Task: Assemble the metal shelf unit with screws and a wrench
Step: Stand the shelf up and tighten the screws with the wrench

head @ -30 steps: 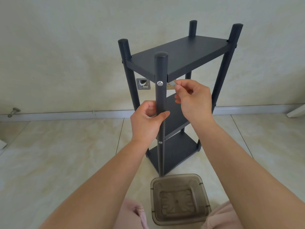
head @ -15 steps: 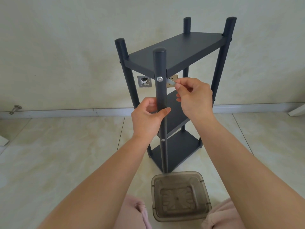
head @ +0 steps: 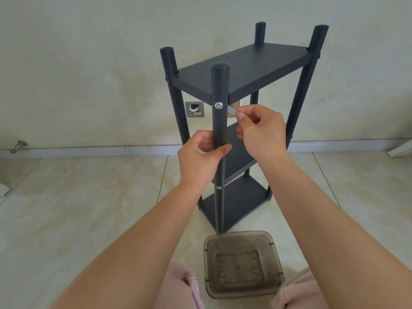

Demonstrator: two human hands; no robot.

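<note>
Tiled floor [head: 89,208] carried the upright shelf unit [head: 240,70]; left hand [head: 199,161] gripped its front post [head: 219,134], right hand [head: 262,128] fingers pinched the small wrench [head: 233,111] just beside the top screw [head: 219,105]: seat squarely before turning.

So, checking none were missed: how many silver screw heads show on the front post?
2. One screw head sits just under the top shelf; the other is lower, below the left hand, which may hide another.
</note>
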